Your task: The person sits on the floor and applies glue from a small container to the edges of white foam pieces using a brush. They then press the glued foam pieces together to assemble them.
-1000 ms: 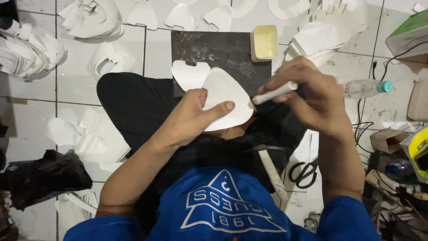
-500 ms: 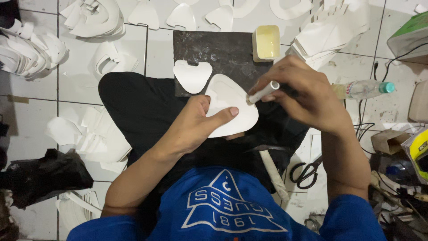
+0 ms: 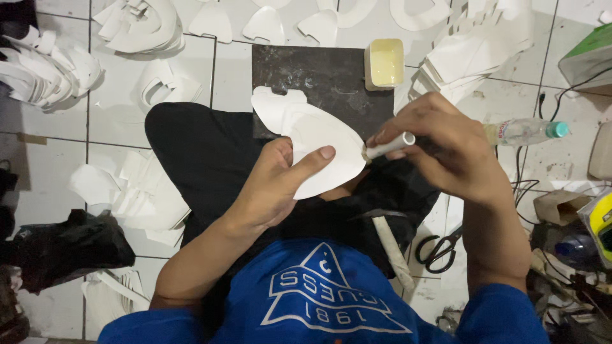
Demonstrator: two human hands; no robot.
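brush at the edge of a white cut piece, stacks all round

the left hand (image 3: 271, 188) is clamped on a white teardrop-shaped piece (image 3: 322, 150), thumb across its face and fingers behind, holding it tilted above the lap. the right hand (image 3: 440, 153) is closed round a white brush handle (image 3: 390, 146), whose tip touches the piece's right edge.

how far along: by my reading this piece is mid-coat, the brush working its rim, though no wet line can be made out on the white. a second white piece (image 3: 271, 105) lies flat on the near left part of the dark slab (image 3: 325, 76), partly under the held one. the small tub of yellowish paste (image 3: 385, 62) stands at the slab's far right corner, open and within reach. many white pieces lie in loose heaps on the tiled floor (image 3: 115, 130), far left, far middle and far right; which are coated and which are not cannot be told.

room to move: the slab's centre is bare, so there is space to set a piece down. to the right, a clear bottle (image 3: 526, 130), cables and black scissors (image 3: 438, 247) crowd the floor just beside the right forearm. the left side is closed in by white offcuts and a black bag (image 3: 70, 248).
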